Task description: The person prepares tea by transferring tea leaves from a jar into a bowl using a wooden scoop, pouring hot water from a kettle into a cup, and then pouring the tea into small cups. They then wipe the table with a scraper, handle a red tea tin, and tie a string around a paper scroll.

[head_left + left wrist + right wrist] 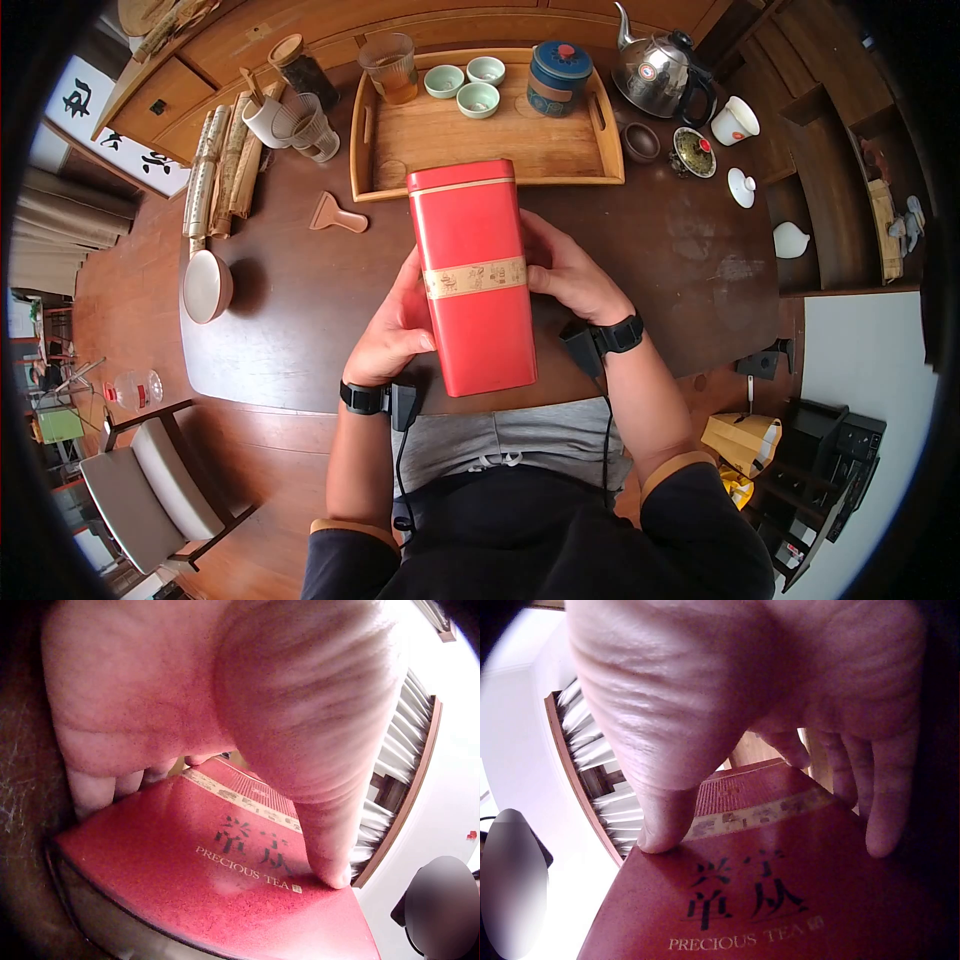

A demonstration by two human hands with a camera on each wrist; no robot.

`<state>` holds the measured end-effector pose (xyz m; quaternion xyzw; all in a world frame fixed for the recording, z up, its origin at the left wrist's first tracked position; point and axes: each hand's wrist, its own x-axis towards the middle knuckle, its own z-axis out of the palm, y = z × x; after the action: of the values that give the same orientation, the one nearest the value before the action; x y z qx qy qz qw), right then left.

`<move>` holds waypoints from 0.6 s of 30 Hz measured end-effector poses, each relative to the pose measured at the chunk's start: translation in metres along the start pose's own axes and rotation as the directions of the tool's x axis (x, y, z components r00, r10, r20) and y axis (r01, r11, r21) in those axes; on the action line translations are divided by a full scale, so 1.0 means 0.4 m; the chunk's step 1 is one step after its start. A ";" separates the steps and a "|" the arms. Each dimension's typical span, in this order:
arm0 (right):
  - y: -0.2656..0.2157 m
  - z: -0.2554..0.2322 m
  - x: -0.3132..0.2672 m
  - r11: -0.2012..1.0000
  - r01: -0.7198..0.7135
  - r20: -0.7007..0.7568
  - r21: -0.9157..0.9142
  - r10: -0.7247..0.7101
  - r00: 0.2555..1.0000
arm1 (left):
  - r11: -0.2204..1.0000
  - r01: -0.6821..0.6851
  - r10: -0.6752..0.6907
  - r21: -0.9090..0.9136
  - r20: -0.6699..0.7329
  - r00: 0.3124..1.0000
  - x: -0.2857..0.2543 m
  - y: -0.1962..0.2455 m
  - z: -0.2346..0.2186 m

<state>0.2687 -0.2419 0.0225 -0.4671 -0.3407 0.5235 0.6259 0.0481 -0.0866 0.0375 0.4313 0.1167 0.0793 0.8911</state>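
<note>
A tall red tea tin [475, 225] with a tan printed band stands out at the middle of the head view, between both hands over the near half of the table. My left hand [385, 335] grips its left side, thumb on the front edge and fingers reaching behind. On the opposite side, somewhat higher, my right hand [578, 275] holds it the same way. Both wrist views show dark characters and "PRECIOUS TEA" on the tin's side [217, 859]. The right thumb [664, 825] presses along one edge while the other fingers spread over the far side.
Behind the tin lies a wooden tray [450, 150] with a glass pitcher [388, 70], several pale green cups [478, 99] and a blue canister [557, 80]. A steel kettle [655, 75] stands right; a bowl [207, 287], rolled scrolls [205, 170] and a brown scraper-shaped tool [338, 215] lie left.
</note>
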 end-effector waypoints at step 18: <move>0.008 0.004 0.003 0.999 -0.051 -0.068 0.003 0.051 0.996 | 0.999 -0.002 0.002 0.045 -0.008 1.000 -0.008 -0.009 -0.013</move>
<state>0.2665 -0.2405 0.0200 -0.4928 -0.3069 0.5234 0.6237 0.0438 -0.0857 0.0322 0.4509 0.1216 0.0791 0.8807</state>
